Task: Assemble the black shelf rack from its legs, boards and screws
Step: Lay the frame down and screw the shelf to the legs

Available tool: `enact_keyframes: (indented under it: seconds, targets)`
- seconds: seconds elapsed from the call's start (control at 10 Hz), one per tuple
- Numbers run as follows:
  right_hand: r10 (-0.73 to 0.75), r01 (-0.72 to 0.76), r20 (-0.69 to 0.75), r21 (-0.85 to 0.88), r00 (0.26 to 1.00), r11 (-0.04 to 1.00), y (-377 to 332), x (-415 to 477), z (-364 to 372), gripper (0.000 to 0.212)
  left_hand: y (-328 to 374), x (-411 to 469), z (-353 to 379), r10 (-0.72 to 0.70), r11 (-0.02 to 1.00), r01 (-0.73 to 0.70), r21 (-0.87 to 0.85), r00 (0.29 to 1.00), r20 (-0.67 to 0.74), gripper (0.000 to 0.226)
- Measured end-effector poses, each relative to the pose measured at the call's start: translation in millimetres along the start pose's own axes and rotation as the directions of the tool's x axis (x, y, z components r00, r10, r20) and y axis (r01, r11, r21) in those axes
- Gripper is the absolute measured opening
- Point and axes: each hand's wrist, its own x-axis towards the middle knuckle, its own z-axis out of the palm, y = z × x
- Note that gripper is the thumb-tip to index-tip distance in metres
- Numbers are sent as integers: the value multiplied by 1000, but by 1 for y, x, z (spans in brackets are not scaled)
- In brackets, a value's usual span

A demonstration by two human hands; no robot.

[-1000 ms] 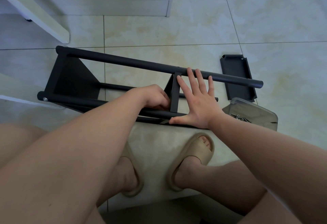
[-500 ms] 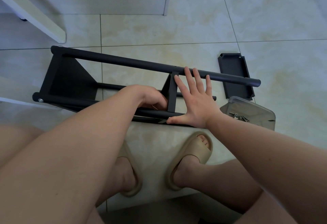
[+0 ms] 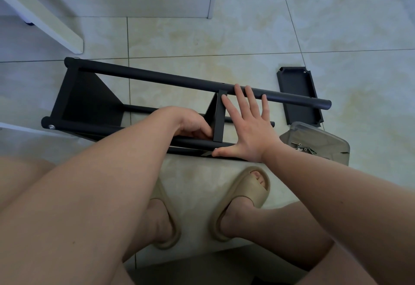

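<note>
Little moved: both hands stay at middle board (image 3: 219, 118). Rack (image 3: 157, 77) lies sideways on floor. Right hand (image 3: 249, 127) spread flat, bracing board; left hand (image 3: 193, 125) curled at near leg, hold unclear. Risk: bracing eases, board shifts off holes, screw jams.

Pale marbled tiles (image 3: 336, 26) cover the floor. A white cabinet base (image 3: 134, 1) stands at the top, with a slanted white bar (image 3: 45, 21) at upper left. Two beige slippers (image 3: 249, 192) sit side by side on worn feet. A clear tub (image 3: 325, 143) rests on the tiles to their upper right.
</note>
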Motion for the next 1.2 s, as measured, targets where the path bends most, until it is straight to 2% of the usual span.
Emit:
enact_keyframes:
  seconds: [0.1,0.5,0.8,1.0,1.1,1.2]
  targets:
    - [1,-1,4,-3,1000,1000,0,0,-1,133,0,-1,0,-4,1000,5,-11,1000,19,15]
    - [-2,2,1,4,1000,1000,0,0,-1,134,1,0,1,35,998,-35,-47,999,-3,10]
    - [-1,1,0,2,1000,1000,0,0,-2,134,2,-1,0,18,1000,-19,-3,999,-39,29]
    - [-2,2,7,-4,1000,1000,0,0,-2,133,3,-2,2,10,1000,-10,-21,1000,-11,15]
    - [-3,3,8,-5,1000,1000,0,0,-1,133,2,2,2,7,1000,-8,-10,1000,-30,28]
    - [0,0,9,-4,1000,1000,0,0,-1,133,2,2,1,4,1000,-3,27,1000,-20,24]
